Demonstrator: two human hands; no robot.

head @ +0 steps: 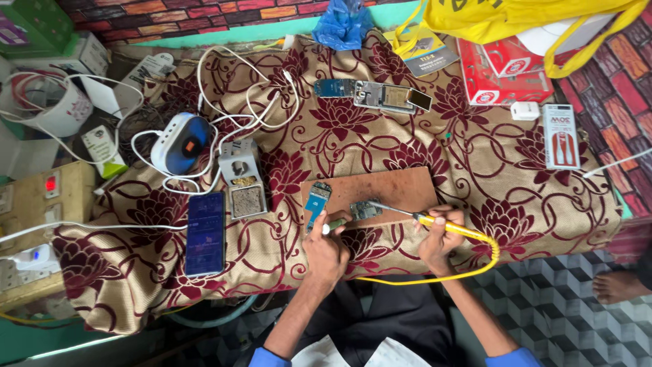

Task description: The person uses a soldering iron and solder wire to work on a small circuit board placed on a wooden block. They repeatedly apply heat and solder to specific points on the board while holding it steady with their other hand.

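My right hand (440, 239) grips a yellow-handled soldering iron (445, 225); its metal tip reaches left to a small green circuit board (365, 208). That board lies on a brown wooden work board (401, 187), beside a blue circuit board (316, 202). My left hand (326, 250) rests at the work board's front edge, pinching a small light-coloured object (333, 225) next to the green board. The iron's yellow cable (435, 275) loops down over the cloth's front edge.
The table wears a maroon floral cloth (489, 156). A dark phone (205, 232), a soldering stand with sponge (242, 178) and a white-and-blue charger (180, 143) with white cables sit left. Opened phone parts (373, 95), red boxes (506, 71) and a yellow bag (523, 17) lie behind. A bare foot (618, 285) shows at right.
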